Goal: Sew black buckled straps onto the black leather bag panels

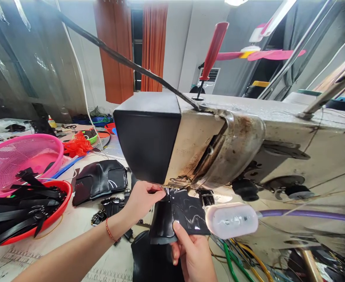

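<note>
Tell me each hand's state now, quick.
Left hand: fingers bent by the machine; grip can't be told.
Right hand: holding the black piece, thumb on top.

Person's L hand (147,199): some fingers hidden behind thumb, so what they pinch is unclear. Sewing machine (239,145) hides upper edge of black leather piece (186,213); machine itself cut off at R edge. R hand (194,248): fingers partly hidden under the piece, wrist cut off at btm, ditto black sheet (156,262). Pink basket (44,141) & red bowl (68,192) cut off at L, bowl's inside mostly hidden by black straps (37,213). Ceiling light (235,2) cut off up top. Lamp's (232,221) marks & ruler nos. (21,252) too small to read.
</note>
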Demonstrator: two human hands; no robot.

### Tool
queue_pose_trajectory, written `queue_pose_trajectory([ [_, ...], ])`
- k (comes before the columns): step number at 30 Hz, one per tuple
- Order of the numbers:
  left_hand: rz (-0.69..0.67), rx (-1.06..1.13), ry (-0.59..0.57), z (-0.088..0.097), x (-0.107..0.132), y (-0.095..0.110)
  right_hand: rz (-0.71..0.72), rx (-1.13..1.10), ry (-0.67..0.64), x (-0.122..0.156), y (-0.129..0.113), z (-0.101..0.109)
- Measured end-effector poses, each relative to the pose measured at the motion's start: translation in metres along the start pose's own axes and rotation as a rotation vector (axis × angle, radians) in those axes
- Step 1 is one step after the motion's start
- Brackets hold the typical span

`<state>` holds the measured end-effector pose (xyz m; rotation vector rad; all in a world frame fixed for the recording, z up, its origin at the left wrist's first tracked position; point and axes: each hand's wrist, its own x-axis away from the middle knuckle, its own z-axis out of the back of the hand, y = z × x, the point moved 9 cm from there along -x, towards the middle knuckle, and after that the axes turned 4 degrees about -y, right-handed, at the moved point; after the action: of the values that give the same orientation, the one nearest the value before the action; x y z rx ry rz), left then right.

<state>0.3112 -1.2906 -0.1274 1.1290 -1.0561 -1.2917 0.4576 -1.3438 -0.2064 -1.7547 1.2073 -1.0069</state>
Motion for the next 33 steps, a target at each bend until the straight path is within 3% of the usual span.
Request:
queue_pose_trajectory([
  [10,-0.015,0.141,-0.038,-0.004,-0.009,0.003,0.02,0.049,0.13,-0.007,0.007,0.002],
  [14,-0.102,0.179,-0.061,-0.003,-0.013,0.012,0.075,0.013,0.194,-0.005,0.003,-0.001],
  [23,-0.206,0.074,0.007,0.006,-0.023,0.023,0.087,0.033,0.207,-0.013,-0.009,-0.004],
  [25,-0.276,-0.071,0.041,0.009,-0.02,0.026,0.095,0.038,0.197,-0.013,-0.013,-0.007],
  [27,-0.398,-0.269,0.189,0.019,-0.004,0.032,0.086,0.081,0.178,-0.013,-0.014,-0.006],
  [29,-0.612,-0.434,0.338,0.022,0.027,0.043,0.087,0.153,0.168,-0.014,-0.015,0.0],
  [31,-0.846,-0.56,0.327,0.01,0.059,0.051,0.23,0.147,0.239,-0.014,-0.032,0.018],
  [33,-0.982,-0.698,0.229,-0.009,0.078,0.051,0.55,0.072,0.395,-0.006,-0.066,0.045],
])
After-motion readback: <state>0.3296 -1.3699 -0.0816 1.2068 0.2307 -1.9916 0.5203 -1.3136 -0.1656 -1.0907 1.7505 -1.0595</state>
